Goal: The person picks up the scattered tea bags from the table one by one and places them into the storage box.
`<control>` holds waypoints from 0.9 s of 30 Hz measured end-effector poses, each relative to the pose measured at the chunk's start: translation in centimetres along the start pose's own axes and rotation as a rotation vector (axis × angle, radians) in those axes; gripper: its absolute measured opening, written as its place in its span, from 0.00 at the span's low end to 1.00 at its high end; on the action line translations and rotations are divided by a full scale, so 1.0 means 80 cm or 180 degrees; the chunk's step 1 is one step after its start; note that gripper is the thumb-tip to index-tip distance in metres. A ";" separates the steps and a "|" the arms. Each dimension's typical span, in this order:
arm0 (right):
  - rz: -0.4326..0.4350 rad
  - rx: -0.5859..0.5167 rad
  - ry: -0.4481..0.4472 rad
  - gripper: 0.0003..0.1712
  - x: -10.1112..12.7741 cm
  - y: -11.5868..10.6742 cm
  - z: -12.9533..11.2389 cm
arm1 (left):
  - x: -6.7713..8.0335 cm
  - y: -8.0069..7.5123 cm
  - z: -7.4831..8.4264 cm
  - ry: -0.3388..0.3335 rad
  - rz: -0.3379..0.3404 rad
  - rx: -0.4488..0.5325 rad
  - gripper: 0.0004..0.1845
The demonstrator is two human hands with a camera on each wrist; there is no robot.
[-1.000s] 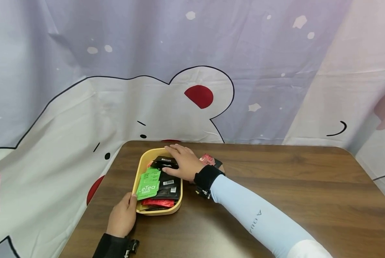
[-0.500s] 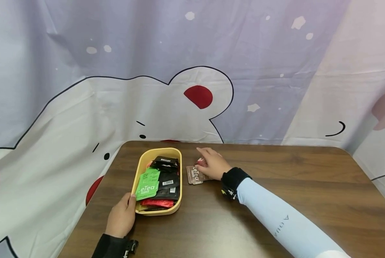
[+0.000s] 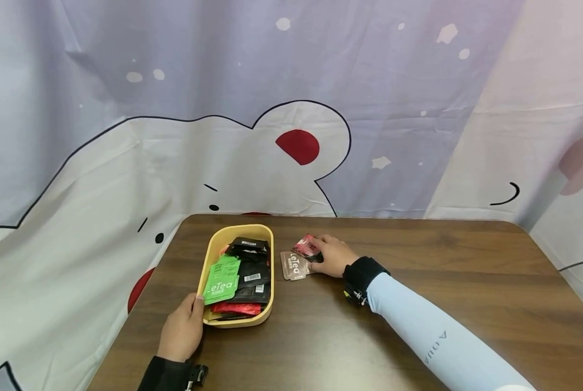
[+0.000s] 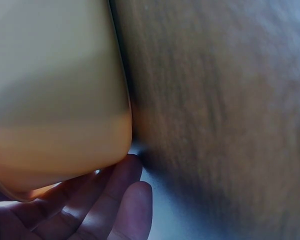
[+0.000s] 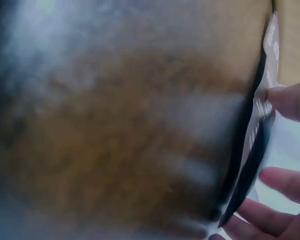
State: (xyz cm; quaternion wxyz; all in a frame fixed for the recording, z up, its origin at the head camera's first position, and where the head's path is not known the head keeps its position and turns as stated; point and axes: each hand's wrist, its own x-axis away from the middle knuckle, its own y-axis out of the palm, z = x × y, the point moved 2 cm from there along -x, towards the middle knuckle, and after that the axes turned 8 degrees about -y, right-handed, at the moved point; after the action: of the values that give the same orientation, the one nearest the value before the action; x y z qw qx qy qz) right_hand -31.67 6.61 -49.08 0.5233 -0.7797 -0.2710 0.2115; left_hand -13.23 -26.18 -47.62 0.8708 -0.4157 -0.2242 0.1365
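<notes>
A yellow basket (image 3: 245,322) stands on the wooden table, filled with tea packets. My left hand (image 3: 181,330) grips its near left corner, the thumb at the rim and the fingers along the outer wall (image 4: 55,115). To the basket's right lie a beige tea packet (image 3: 293,266) and a red-and-black tea packet (image 3: 305,245) that partly overlaps it. My right hand (image 3: 337,256) pinches the red-and-black packet, its thumb and fingers at opposite edges. In the right wrist view, the thumb touches the beige packet (image 5: 271,55) too, and fingertips meet the black packet's lower edge.
Inside the basket, a green packet (image 3: 223,279) lies on several black ones (image 3: 254,274), with a red packet (image 3: 238,308) at the near end. The wooden table (image 3: 418,260) extends right. A printed curtain (image 3: 394,108) hangs directly behind its far edge.
My right hand has moved right, from over the basket to the loose packets, and has come down on the red-and-black one. My left hand has stayed on the basket.
</notes>
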 end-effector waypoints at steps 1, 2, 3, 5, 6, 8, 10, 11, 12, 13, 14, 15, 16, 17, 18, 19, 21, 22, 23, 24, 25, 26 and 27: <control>-0.0015 0.0033 0.0004 0.43 0.000 0.002 0.001 | 0.000 0.000 0.000 0.0000 -0.0003 0.0002 0.25; -0.0036 0.0071 0.0013 0.42 0.000 0.003 0.002 | 0.000 0.000 0.000 0.0000 -0.0006 0.0009 0.25; -0.0047 0.0107 0.0017 0.41 0.001 0.004 0.003 | 0.000 0.000 0.001 0.0006 0.0000 0.0010 0.25; -0.0041 0.0149 -0.0001 0.41 0.001 0.005 0.003 | 0.000 0.000 0.001 0.0013 0.0012 0.0009 0.25; -0.0037 0.0165 -0.0013 0.41 0.001 0.005 0.003 | 0.000 0.000 0.000 0.0013 0.0010 0.0014 0.25; -0.0036 0.0183 -0.0022 0.41 0.002 0.005 0.002 | -0.001 0.000 0.000 0.0023 0.0015 0.0024 0.25; -0.0045 0.0177 -0.0015 0.41 0.003 0.004 0.001 | -0.001 0.001 -0.001 0.0024 0.0006 0.0037 0.24; -0.0053 0.0183 -0.0011 0.40 0.003 0.004 0.001 | 0.000 0.001 -0.001 0.0017 -0.0005 0.0046 0.24; -0.0067 0.0192 -0.0002 0.40 0.003 0.004 0.000 | 0.000 0.002 -0.001 0.0017 -0.0004 0.0047 0.25; -0.0074 0.0207 0.0000 0.40 0.003 0.004 -0.001 | 0.000 0.002 -0.002 0.0011 -0.0004 0.0050 0.25; -0.0075 0.0225 -0.0004 0.39 0.003 0.004 -0.001 | 0.000 0.002 -0.002 0.0008 -0.0002 0.0052 0.25; -0.0067 0.0244 -0.0013 0.38 0.003 0.004 -0.002 | 0.000 0.003 -0.002 0.0002 -0.0001 0.0053 0.25; -0.0049 0.0256 -0.0025 0.37 0.003 0.004 -0.002 | 0.000 0.003 -0.002 -0.0005 -0.0001 0.0055 0.25; -0.0032 0.0258 -0.0028 0.36 0.002 0.003 -0.003 | 0.000 0.003 -0.002 -0.0013 -0.0004 0.0057 0.25; 0.0003 0.0258 -0.0038 0.34 0.002 0.003 -0.003 | 0.000 0.003 -0.003 -0.0012 -0.0001 0.0051 0.25; 0.0064 0.0255 -0.0055 0.33 0.001 0.002 -0.004 | 0.000 0.003 -0.003 -0.0011 -0.0004 0.0048 0.25; 0.0222 0.0224 -0.0075 0.28 0.001 -0.002 -0.004 | 0.000 0.002 -0.003 -0.0006 -0.0007 0.0040 0.25; 0.0311 0.0221 -0.0090 0.25 0.001 -0.003 -0.004 | -0.001 0.002 -0.003 -0.0001 -0.0008 0.0037 0.26; 0.0393 0.0225 -0.0097 0.22 0.001 -0.006 -0.004 | -0.001 0.002 -0.003 0.0005 -0.0007 0.0035 0.26; 0.0483 0.0239 -0.0106 0.20 0.002 -0.008 -0.003 | -0.001 0.002 -0.003 0.0014 -0.0003 0.0034 0.26; 0.0557 0.0254 -0.0108 0.18 0.002 -0.009 -0.002 | -0.001 0.002 -0.003 0.0014 -0.0005 0.0041 0.25; 0.0611 0.0270 -0.0106 0.16 0.002 -0.011 -0.001 | -0.001 0.002 -0.003 0.0019 -0.0003 0.0047 0.25; 0.0654 0.0299 -0.0109 0.14 0.002 -0.012 0.000 | -0.001 0.002 -0.003 0.0020 -0.0002 0.0055 0.25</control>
State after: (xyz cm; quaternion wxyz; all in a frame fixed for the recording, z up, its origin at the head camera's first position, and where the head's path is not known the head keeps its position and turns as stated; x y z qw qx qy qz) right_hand -31.73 7.05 -48.23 0.5301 -0.7743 -0.1884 0.2898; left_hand -13.19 -26.26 -47.90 0.8751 -0.4085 -0.2204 0.1368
